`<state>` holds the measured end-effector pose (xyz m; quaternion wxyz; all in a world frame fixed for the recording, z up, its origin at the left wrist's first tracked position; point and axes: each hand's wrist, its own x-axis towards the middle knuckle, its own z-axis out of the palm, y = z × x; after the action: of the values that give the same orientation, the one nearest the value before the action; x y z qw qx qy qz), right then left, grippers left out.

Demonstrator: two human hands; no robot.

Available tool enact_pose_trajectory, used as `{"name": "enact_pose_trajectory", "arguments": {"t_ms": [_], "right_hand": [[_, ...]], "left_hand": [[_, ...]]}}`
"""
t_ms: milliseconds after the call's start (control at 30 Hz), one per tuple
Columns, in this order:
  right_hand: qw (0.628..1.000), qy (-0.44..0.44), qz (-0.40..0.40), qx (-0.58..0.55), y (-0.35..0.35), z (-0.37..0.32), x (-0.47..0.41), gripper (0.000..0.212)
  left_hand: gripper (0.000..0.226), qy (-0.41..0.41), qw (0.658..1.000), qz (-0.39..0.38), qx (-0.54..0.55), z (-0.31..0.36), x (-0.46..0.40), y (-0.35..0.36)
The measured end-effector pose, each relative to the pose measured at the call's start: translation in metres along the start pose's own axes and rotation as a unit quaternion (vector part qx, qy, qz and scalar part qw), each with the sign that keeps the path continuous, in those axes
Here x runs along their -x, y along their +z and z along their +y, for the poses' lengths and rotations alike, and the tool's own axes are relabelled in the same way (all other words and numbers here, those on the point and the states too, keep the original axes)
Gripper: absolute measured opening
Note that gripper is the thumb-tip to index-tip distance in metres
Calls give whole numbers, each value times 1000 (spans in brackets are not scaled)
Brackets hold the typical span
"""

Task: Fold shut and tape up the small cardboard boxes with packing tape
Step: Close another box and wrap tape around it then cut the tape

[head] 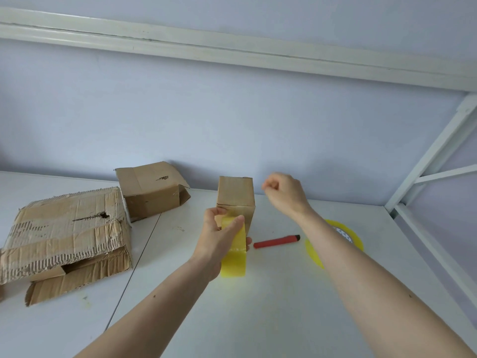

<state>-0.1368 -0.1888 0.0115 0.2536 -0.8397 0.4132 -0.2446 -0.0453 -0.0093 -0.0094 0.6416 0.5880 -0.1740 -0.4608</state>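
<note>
- The white table (271, 293) fills the lower part of the view, with both bare forearms reaching in over it from the near edge.
- The left hand (219, 241) holds a strip of yellow packing tape (233, 254): the thumb lies over the strip's upper end against the near face of the small cardboard box (236, 200), the other fingers curl behind the strip, and the free end hangs down toward the table.
- That small box stands upright at about the middle of the table, its top flaps folded shut, just beyond the left hand.
- A red utility knife (276, 241) lies flat on the table just right of the left hand, apart from the box.
- The roll of yellow tape (335, 241) lies flat to the right of the knife, partly hidden under the right forearm.
- The right hand (284, 192) is raised to the right of the box, not touching it, its fingers curled loosely inward; nothing can be seen between them.
- At the left, a large torn cardboard box (64, 233) lies flattened, with its flaps open toward the near side.
- Behind it, a medium cardboard box (152, 189) rests tilted against the pale wall (232, 112), 1 end flap open.
- A white metal frame (426, 161) rises at the far right.
</note>
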Motion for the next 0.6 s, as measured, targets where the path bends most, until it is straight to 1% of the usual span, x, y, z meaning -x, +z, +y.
{"name": "enact_pose_trajectory", "arguments": {"t_ms": [33, 100, 167, 200, 233, 267, 400, 467, 533, 600], "right_hand": [[998, 27, -34, 46, -3, 12, 8, 16], [979, 50, -142, 137, -3, 32, 22, 23], [942, 23, -241, 234, 3, 47, 34, 33], [925, 1, -268, 269, 6, 52, 38, 38], [917, -18, -278, 285, 8, 56, 41, 39], [917, -32, -276, 286, 9, 59, 43, 38], [931, -53, -261, 248, 6, 64, 45, 17], [948, -40, -246, 196, -3, 63, 45, 11], [966, -13, -231, 115, -15, 59, 46, 11], [980, -6, -193, 54, -27, 53, 51, 5]], "left_hand": [[38, -1, 1000, -1, 2, 0, 0, 0], [38, -1, 1000, -4, 3, 1, -2, 0], [39, -4, 1000, -6, 4, 2, -2, 0], [39, -5, 1000, -8, 2, 3, -3, -1], [38, -5, 1000, -9, 0, 3, -3, -1], [38, -5, 1000, -11, -1, 3, -3, -1], [41, -2, 1000, -17, -4, 2, -5, -3], [40, -1, 1000, -21, -2, 2, -6, -5], [39, 0, 1000, -27, 1, 2, -6, -6], [38, 0, 1000, -30, -4, 2, -5, -6]]}}
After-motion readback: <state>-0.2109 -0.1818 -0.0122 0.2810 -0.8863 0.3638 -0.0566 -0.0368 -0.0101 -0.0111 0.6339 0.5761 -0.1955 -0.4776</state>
